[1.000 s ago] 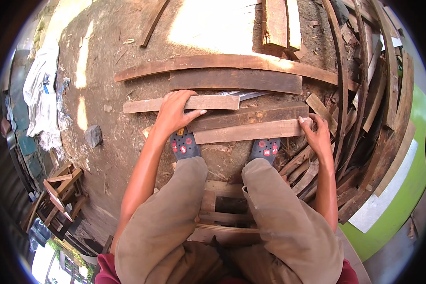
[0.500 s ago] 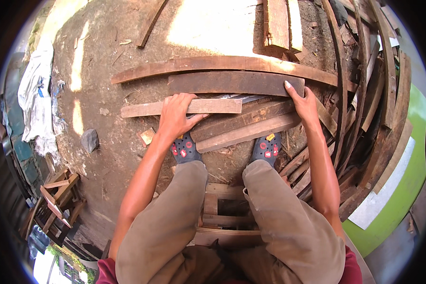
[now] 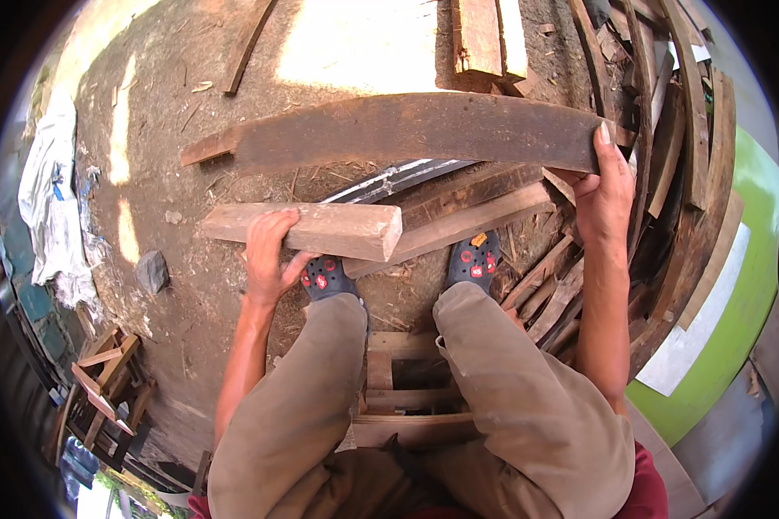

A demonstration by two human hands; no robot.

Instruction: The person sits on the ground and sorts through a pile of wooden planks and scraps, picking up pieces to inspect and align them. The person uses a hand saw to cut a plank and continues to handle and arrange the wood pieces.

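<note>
My left hand (image 3: 271, 258) is closed round the left part of a short, pale wooden block (image 3: 333, 227), its cut end turned up at the right. Beyond it, my right hand (image 3: 606, 195) grips the right end of a wide, dark brown plank (image 3: 415, 130), thumb on its face. The plank stands on edge and hides most of a longer brown board (image 3: 208, 147) behind it. Between block and plank lies a dark metal-looking strip (image 3: 394, 182) with a pale line. Two wooden pieces, a dark one (image 3: 472, 195) and a lighter one (image 3: 485, 222), lie slanting near my shoes.
A pile of long boards (image 3: 697, 164) fills the right side, beside a green panel (image 3: 701, 381). Thick beams (image 3: 478, 39) lie at the far side. A grey stone (image 3: 152, 272), a white sack (image 3: 50, 203) and a small wooden stool-like frame (image 3: 112, 372) are at the left.
The dark plank has risen toward me and its right end has moved right with my right hand. My left hand has lifted and turned the pale block, moving it slightly left and nearer.
</note>
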